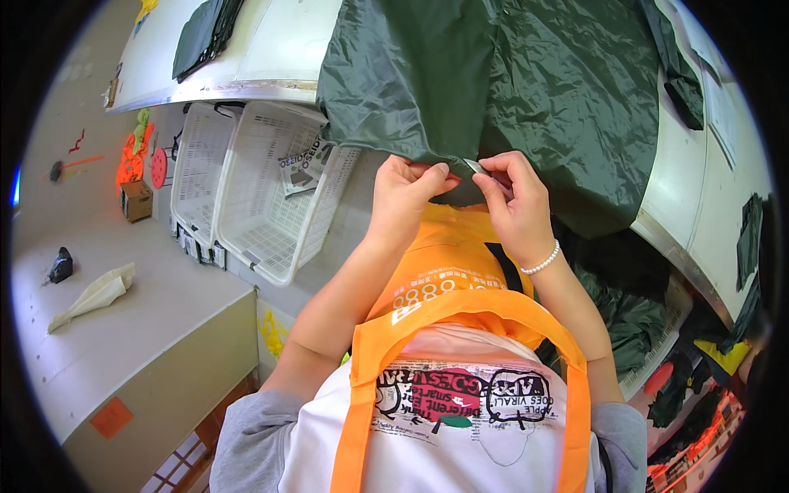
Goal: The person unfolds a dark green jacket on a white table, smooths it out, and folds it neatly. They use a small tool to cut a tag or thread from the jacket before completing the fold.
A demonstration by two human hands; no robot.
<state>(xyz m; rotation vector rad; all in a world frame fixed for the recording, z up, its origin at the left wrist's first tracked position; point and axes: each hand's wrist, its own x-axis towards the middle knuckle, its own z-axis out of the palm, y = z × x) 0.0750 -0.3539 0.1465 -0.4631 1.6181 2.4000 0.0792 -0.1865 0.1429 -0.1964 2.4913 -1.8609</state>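
A dark green, shiny garment or cloth piece (567, 99) drapes over the white table's near edge and hangs toward me. My left hand (407, 189) pinches the lower edge of this cloth between thumb and fingers. Close beside it, my right hand (518, 197), with a beaded bracelet at the wrist, is closed around a small silvery metal tool (477, 168). The tool's tip points at the cloth edge by my left thumb. It could be thread snips, but the fingers cover most of it.
White plastic baskets (271, 261) stand below the table (279, 49) at left, one with a printed bag (304, 168) inside. Folded dark green pieces (205, 37) lie on the table's far left. More dark green cloth (625, 320) fills a basket at lower right.
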